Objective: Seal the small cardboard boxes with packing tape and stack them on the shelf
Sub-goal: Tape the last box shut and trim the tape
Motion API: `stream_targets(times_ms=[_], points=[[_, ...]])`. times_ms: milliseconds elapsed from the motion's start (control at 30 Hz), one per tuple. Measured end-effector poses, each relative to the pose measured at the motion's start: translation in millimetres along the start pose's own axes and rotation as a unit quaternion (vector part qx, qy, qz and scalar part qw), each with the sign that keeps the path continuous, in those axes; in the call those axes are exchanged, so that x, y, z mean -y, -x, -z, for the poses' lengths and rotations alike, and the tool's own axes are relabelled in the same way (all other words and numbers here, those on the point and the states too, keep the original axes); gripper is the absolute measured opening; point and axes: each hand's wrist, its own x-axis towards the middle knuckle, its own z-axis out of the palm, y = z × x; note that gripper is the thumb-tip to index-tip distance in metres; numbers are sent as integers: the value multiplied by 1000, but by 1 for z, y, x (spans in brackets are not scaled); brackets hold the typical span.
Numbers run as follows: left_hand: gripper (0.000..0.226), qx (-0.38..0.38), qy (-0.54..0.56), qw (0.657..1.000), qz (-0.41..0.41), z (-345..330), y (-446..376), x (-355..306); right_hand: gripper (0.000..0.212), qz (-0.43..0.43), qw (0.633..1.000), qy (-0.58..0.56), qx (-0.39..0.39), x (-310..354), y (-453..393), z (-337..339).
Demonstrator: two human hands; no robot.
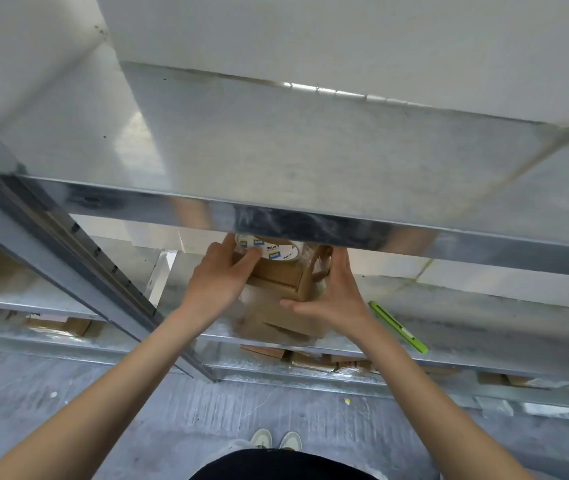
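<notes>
A small brown cardboard box (pixel 278 280) stands on the middle metal shelf (pixel 449 306), on top of another brown box (pixel 286 323). A roll of clear packing tape (pixel 276 249) with a white core sits at the box's far top, partly hidden by the upper shelf's front edge. My left hand (pixel 220 275) grips the box's left side, fingers curled up by the tape roll. My right hand (pixel 328 296) holds the box's right side, thumb along its front, fingers on the far right edge. Clear tape hangs down by the right fingers.
The upper shelf (pixel 311 161) juts out overhead and hides the box's back. A green utility knife (pixel 397 327) lies on the middle shelf to the right. More cardboard boxes (pixel 314 360) sit on the lower shelf. A metal upright (pixel 78 258) slants at left. My shoes show on the grey floor.
</notes>
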Motion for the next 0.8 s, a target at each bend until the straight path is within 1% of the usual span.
stream_targets(times_ms=[100,200,300,367,400,433,467,500,533,567,633,667,700,733,800], points=[[26,23,-40,999,-10,-6,-1,-6,117,0,1000,0,6,-3,1,4],[47,24,-109,993,-36,-13,-6,-10,123,0,1000,16,27,-4,3,7],[44,26,-131,988,-77,-14,-4,-20,122,-12,1000,5,23,-10,6,12],[37,33,-154,981,-111,-6,-2,-24,121,-22,999,-8,26,-16,7,16],[33,16,-182,972,-150,0,-3,-25,120,-28,999,-15,28,-20,8,19],[27,-30,-215,950,-226,5,-5,-23,119,-34,999,-26,29,-24,9,22],[18,-58,-267,923,-270,8,-8,-18,118,-39,998,-38,30,-27,9,27],[10,-68,-300,912,-271,12,-12,-12,118,-45,997,-48,33,-31,10,32],[14,-75,-333,901,-268,16,-17,-3,118,-49,996,-56,39,-35,10,38],[20,-50,-367,895,-250,21,-20,0,116,-53,995,-66,49,-39,11,43],[25,-27,-411,888,-206,28,-19,2,116,-64,992,-83,74,-45,12,52],[30,-30,-427,879,-207,27,-18,4,118,-69,990,-87,87,-47,12,55],[37,-30,-432,873,-224,25,-16,4,120,-73,989,-89,97,-49,11,58],[43,-50,-433,862,-258,23,-15,6,120,-76,987,-91,106,-51,10,60],[42,-82,-419,859,-284,25,-14,2,118,-78,985,-95,119,-55,10,66]])
